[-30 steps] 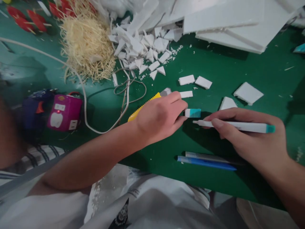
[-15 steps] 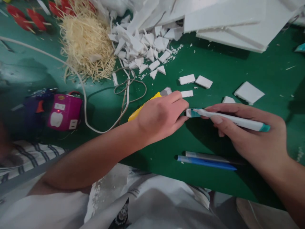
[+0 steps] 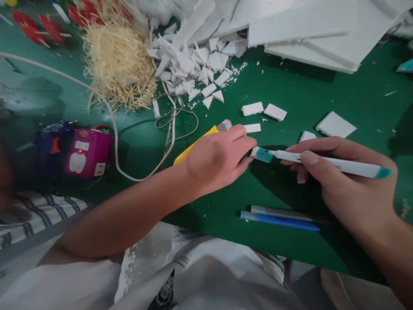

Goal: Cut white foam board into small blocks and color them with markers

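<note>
Between the fingertips of my left hand [image 3: 222, 157] is a small white foam piece [image 3: 263, 155], its right part coloured teal. My right hand [image 3: 351, 176] is closed around a white marker pen [image 3: 345, 167] with a teal end, its tip pointing left at the coloured end of the piece. A yellow utility knife [image 3: 196, 144] lies partly hidden behind my left hand. Just beyond my fingers rests a white foam strip [image 3: 252, 128]. Nearer to me, a blue pen [image 3: 280, 220] and a grey pen [image 3: 274, 211] lie side by side.
Broken white foam bits [image 3: 200, 64] are heaped at the back, beside pale shredded filler [image 3: 121, 64]. Foam sheets [image 3: 303, 26] stack at the back right. A white cable [image 3: 112, 129] loops near a magenta power adapter [image 3: 88, 153] at left. Loose foam blocks [image 3: 336, 124] lie at right.
My right hand has drawn the marker to the right, along the foam piece to its end. More of the teal colour now shows. My left hand has hardly moved.
</note>
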`<action>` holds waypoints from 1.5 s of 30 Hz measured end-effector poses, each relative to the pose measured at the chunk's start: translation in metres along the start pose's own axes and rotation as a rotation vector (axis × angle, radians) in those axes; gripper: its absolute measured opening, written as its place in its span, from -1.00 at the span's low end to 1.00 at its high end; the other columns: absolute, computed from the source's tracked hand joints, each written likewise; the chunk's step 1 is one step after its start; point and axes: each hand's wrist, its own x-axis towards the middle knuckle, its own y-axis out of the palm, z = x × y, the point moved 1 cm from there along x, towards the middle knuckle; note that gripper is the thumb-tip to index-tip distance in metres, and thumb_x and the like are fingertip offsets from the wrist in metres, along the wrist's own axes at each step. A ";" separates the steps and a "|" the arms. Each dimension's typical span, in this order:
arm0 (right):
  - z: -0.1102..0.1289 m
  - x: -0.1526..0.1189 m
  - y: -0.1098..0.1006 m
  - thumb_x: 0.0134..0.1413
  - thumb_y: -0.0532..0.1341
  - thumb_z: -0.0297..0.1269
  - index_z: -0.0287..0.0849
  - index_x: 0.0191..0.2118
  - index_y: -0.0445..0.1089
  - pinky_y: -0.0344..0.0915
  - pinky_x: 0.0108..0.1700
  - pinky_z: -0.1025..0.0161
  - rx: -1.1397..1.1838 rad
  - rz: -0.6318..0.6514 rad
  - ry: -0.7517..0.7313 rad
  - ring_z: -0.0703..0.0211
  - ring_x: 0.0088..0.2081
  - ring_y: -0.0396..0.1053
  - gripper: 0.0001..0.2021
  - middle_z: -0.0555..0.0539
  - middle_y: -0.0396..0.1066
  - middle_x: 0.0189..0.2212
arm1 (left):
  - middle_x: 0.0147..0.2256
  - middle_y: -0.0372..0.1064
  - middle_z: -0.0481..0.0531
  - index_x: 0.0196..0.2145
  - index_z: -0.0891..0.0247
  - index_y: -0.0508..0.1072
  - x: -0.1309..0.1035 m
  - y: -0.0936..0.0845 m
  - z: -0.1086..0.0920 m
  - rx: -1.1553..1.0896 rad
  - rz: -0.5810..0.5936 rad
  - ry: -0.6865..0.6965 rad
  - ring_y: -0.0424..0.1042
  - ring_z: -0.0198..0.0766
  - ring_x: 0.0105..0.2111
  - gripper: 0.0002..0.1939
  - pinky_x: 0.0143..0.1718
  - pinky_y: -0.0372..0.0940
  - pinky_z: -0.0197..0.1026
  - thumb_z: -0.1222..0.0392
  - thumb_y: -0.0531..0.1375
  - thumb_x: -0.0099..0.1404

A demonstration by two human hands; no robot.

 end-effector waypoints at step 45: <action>-0.008 -0.009 -0.004 0.15 0.44 -0.24 0.02 -0.42 0.64 0.26 -0.52 0.29 -0.097 0.055 -0.020 0.27 -0.56 0.37 -0.88 0.07 0.50 -0.56 | -0.17 0.45 0.13 -0.08 0.28 0.53 0.004 0.001 -0.013 0.138 0.050 -0.071 0.52 -0.07 -0.25 -0.78 -0.27 0.36 -0.10 0.24 0.10 0.46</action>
